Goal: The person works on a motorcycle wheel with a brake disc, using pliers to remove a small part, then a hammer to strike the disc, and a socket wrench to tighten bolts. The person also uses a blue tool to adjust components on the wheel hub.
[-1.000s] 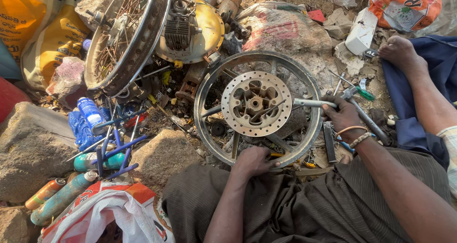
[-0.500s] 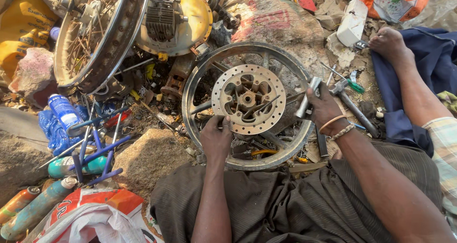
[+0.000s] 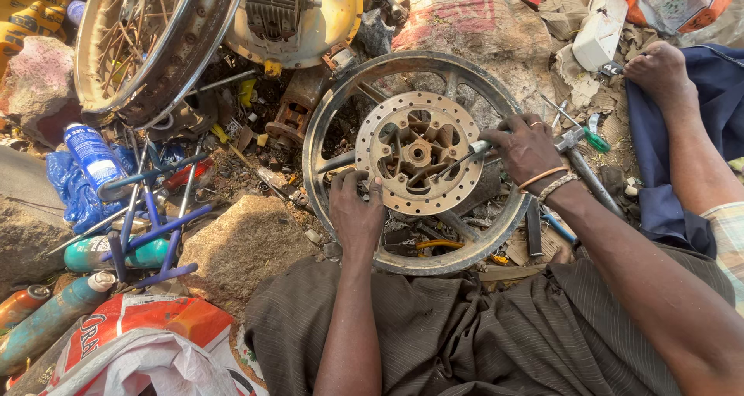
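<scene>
- The motorcycle wheel (image 3: 496,233) lies flat on the ground just in front of the person's lap, its axle pointing up at the camera; its brake disc (image 3: 391,148) faces upward, centred on the hub.
- The disc sits on the hub, so as far as can be seen it is not off; whether any bolts are already out I cannot tell.
- The right hand (image 3: 527,148) is closed around a metal hand tool (image 3: 570,139). The tool's slim shaft runs roughly left to right, its tip reaching in toward the hub and its handle end out past the right rim.
- The left hand (image 3: 356,210) rests on the disc's near edge, fingers curled over it, steadying the wheel.
- Further out: a stone (image 3: 240,249) to the left, blue wrenches (image 3: 155,233) beside it, a spoked rim (image 3: 139,39) and a yellow engine cover (image 3: 325,24) beyond.
</scene>
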